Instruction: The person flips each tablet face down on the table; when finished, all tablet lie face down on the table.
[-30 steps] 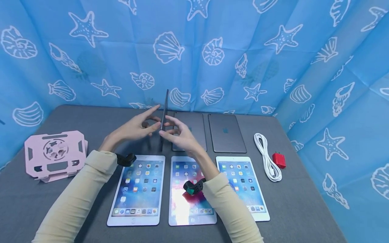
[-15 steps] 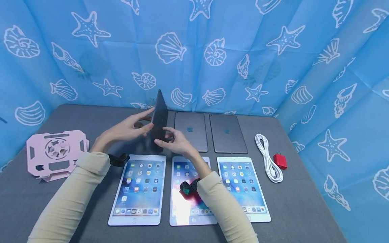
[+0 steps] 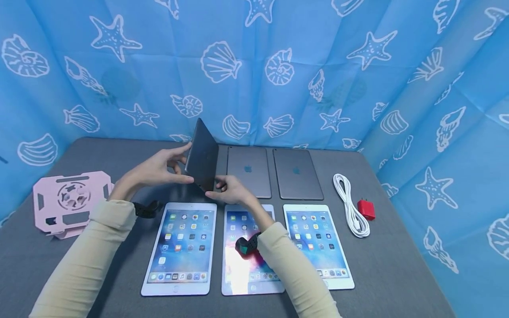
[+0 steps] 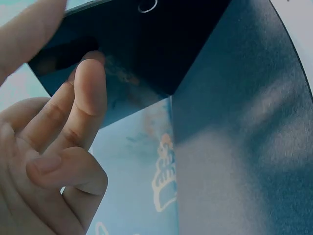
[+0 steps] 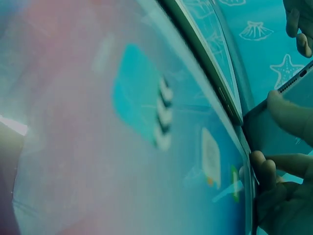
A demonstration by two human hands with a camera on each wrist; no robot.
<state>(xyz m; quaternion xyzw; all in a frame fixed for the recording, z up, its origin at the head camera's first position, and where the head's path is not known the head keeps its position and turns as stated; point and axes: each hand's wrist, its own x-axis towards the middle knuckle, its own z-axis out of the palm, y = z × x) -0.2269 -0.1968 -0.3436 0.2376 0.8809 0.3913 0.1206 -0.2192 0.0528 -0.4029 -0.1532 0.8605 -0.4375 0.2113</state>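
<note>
Head view: the left hand [image 3: 161, 168] and right hand [image 3: 232, 191], apart, grip opposite edges of a dark tablet [image 3: 203, 157], tilted above the table [image 3: 397, 274], left of two grey tablets [image 3: 248, 185] and beyond the left white tablet [image 3: 180, 247]. Left wrist view: left fingers before its screen, near the home button [image 4: 147, 6]. Right wrist view: right thumb beside the speaker holes [image 5: 283, 88].

The tilted tablet [image 3: 203, 154] is dark grey, the seashell-patterned curtain [image 3: 155, 75] blue.
</note>
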